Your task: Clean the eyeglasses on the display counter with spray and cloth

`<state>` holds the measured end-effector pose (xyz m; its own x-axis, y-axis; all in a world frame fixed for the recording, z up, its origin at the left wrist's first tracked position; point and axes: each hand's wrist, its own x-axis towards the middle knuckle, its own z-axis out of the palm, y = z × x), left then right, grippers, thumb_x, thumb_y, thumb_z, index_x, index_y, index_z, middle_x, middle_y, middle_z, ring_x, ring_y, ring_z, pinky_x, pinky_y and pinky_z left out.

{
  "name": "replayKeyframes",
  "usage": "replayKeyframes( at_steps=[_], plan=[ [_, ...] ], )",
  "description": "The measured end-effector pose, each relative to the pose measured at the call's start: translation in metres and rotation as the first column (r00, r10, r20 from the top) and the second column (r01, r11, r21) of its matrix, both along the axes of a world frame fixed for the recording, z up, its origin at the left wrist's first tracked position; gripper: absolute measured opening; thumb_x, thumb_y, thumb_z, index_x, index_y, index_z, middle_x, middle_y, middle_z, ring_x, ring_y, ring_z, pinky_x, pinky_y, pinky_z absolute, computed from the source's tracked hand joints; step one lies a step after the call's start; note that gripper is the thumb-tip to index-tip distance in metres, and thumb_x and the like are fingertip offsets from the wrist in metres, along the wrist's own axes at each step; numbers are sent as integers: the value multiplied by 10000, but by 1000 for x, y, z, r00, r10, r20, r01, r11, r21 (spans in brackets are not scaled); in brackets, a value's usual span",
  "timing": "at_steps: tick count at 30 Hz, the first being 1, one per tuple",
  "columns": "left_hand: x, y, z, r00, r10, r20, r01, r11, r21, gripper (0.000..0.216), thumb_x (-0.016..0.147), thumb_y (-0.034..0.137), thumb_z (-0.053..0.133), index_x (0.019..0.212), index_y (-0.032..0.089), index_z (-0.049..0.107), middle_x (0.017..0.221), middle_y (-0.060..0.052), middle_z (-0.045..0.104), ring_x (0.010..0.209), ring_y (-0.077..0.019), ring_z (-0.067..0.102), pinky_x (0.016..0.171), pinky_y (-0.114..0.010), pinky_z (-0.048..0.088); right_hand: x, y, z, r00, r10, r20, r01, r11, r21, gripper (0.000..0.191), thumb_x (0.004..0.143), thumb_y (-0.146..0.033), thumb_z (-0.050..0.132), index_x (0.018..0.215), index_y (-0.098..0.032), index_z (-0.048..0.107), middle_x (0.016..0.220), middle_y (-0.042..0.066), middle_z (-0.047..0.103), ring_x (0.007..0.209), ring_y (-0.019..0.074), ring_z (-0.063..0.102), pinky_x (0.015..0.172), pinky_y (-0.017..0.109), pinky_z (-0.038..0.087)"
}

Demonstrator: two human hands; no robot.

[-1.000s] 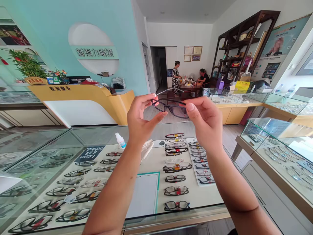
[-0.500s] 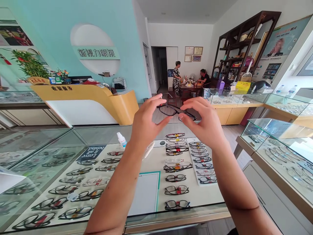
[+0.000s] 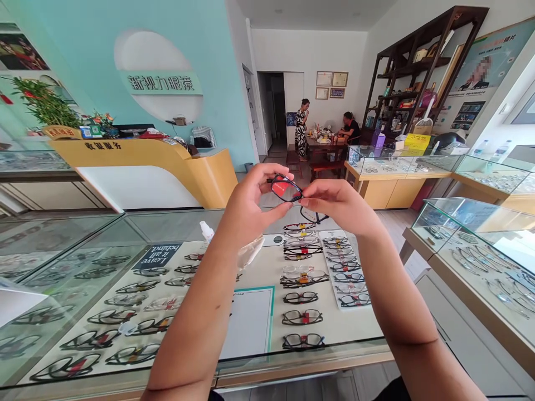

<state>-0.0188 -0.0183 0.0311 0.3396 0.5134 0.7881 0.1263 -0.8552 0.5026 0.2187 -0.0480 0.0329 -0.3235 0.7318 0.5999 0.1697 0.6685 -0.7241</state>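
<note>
A pair of dark-framed eyeglasses (image 3: pixel 286 188) is held up above the glass counter, tilted, with a red label showing on one lens. My left hand (image 3: pixel 253 204) has its fingers curled at the upper left rim, thumb below. With thumb and fingertips together, my right hand (image 3: pixel 343 207) pinches the frame around its middle, and the other lens hangs beneath those fingers. Under my hands, rows of eyeglasses (image 3: pixel 302 317) with coloured tags lie in the display case (image 3: pixel 334 337). Near my left forearm are a small white bottle (image 3: pixel 206 230) and a crumpled pale cloth or bag (image 3: pixel 251 252).
A teal-edged white sheet (image 3: pixel 249 323) lies in the case's middle. More glass showcases (image 3: pixel 472 245) stand to the right. Across the floor is a yellow-and-white reception desk (image 3: pixel 137 178). Two people (image 3: pixel 301 131) are by a table at the back.
The eyeglasses have turned from roughly level to a steeper tilt, bringing the red lens label into view. My right hand has shifted slightly left and lower along the frame.
</note>
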Motion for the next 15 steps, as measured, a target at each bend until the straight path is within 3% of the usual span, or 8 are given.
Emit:
replayKeyframes(
  at_steps=[2, 4, 7, 10, 15],
  plan=[
    [2, 9, -5, 999, 14, 42, -13, 1000, -24, 680, 867, 418, 973, 1449, 310, 638, 1427, -133, 769, 1285, -289, 768, 1110, -465, 648, -5, 4, -4, 996, -82, -21, 82, 996, 23, 187, 964, -402, 809, 906, -225, 796, 825, -14, 748, 739, 156, 612, 704, 321, 489],
    [6, 14, -9, 985, 128, 118, -122, 991, -54, 681, 843, 416, 981, 1430, 304, 654, 1337, -109, 777, 1155, -253, 775, 995, -417, 657, -11, 6, -7, 962, -272, -35, 274, 955, 116, 115, 954, -312, 771, 882, -224, 785, 908, 12, 794, 796, 176, 660, 766, 346, 510],
    [13, 9, -13, 940, 324, 111, -303, 937, -173, 323, 886, 422, 919, 1129, 262, 778, 924, -23, 723, 818, -186, 679, 728, -333, 565, -17, 6, -10, 861, -508, -12, 496, 836, 234, 98, 944, -209, 724, 868, -236, 780, 1012, 48, 841, 897, 225, 738, 843, 384, 538],
    [23, -1, -12, 952, 306, 1, -293, 914, -281, 240, 942, 491, 848, 923, 252, 829, 698, 13, 594, 654, -160, 513, 603, -317, 401, -22, 4, -10, 815, -580, 20, 547, 779, 308, 114, 966, -192, 713, 911, -245, 797, 1076, 69, 865, 947, 257, 783, 851, 399, 567],
    [32, -5, -13, 965, 261, 30, -239, 917, -319, 374, 945, 623, 820, 981, 256, 885, 687, 3, 621, 669, -171, 507, 626, -328, 361, -33, -8, -11, 750, -655, 90, 575, 713, 402, 175, 1027, -219, 680, 1048, -245, 852, 1263, 115, 879, 1018, 304, 833, 863, 439, 619]
  ],
)
